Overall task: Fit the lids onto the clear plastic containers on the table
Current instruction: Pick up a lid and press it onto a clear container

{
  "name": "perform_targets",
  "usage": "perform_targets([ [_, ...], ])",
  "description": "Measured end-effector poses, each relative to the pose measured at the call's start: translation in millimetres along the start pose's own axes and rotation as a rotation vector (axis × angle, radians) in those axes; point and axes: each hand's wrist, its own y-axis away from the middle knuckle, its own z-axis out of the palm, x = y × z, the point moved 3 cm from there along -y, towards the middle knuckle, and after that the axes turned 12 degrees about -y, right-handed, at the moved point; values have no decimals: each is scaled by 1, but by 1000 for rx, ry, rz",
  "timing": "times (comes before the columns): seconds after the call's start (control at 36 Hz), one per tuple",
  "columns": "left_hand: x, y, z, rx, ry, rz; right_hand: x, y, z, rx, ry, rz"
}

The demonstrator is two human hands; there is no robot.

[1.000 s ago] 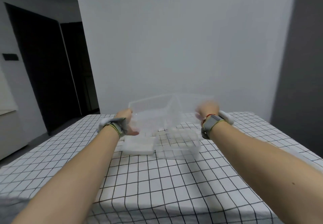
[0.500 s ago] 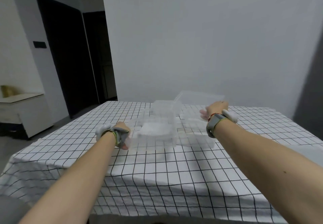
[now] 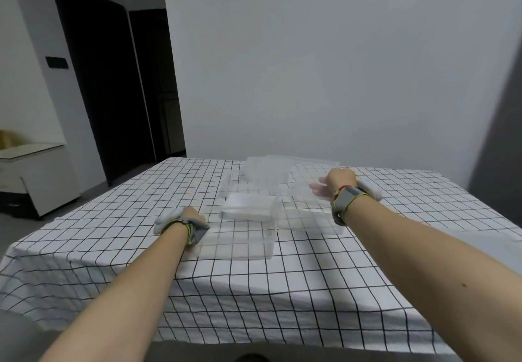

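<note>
A table (image 3: 367, 277) under a white cloth with a black grid stands before a plain grey wall, and your clear, thin-walled plastic containers (image 3: 240, 237) sit grouped toward its far edge, mid-width. They look light, slick and flexible, so take each by opposite rim edges. Your left hand (image 3: 195, 220) curls against the nearest box, grip unclear; your right hand (image 3: 336, 183) is spread open on another.

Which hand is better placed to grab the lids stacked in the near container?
Left, probably. The left hand rests at the near container beside the lids. The right hand is farther back at the right container.
</note>
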Motion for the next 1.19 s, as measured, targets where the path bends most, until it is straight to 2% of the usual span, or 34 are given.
perform_targets([
  [0.06, 0, 6, -8, 73, -29, -29, 5, -1, -3, 32, -36, 33],
  [0.11, 10, 15, -21, 187, -51, 14, 6, -2, -7, 55, -44, -9],
  [0.19, 46, 21, -34, 292, 229, 154, 2, -1, -19, 56, 3, -63],
  [0.25, 72, 20, -35, 224, 396, 225, -2, -1, -26, 58, 16, -76],
  [0.33, 121, 36, -34, 149, 493, 351, -16, 2, -48, 60, 3, -69],
  [0.42, 170, 53, -24, 94, 430, 466, -32, 3, -84, 84, -16, -80],
  [0.47, 193, 55, -14, 64, 383, 487, -40, -2, -106, 116, 107, -136],
  [0.53, 234, 62, 4, 40, 348, 521, -52, -6, -147, 198, 198, -178],
  [0.61, 281, 77, 29, 63, 311, 549, -61, -8, -196, 336, 210, -119],
  [0.75, 345, 109, 80, -45, 288, 614, -72, -12, -265, 555, 685, -163],
  [0.83, 375, 135, 104, -117, 285, 654, -69, -17, -308, 555, 842, -87],
  [0.94, 403, 152, 134, -255, 203, 682, -63, -33, -362, 619, 906, -39],
  [1.0, 410, 164, 142, -255, 207, 695, -54, -53, -388, 629, 918, -15],
  [1.08, 424, 177, 153, -170, 156, 738, -42, -69, -410, 630, 920, 12],
  [1.19, 430, 183, 160, -130, 72, 760, -43, -44, -391, 600, 941, -4],
])
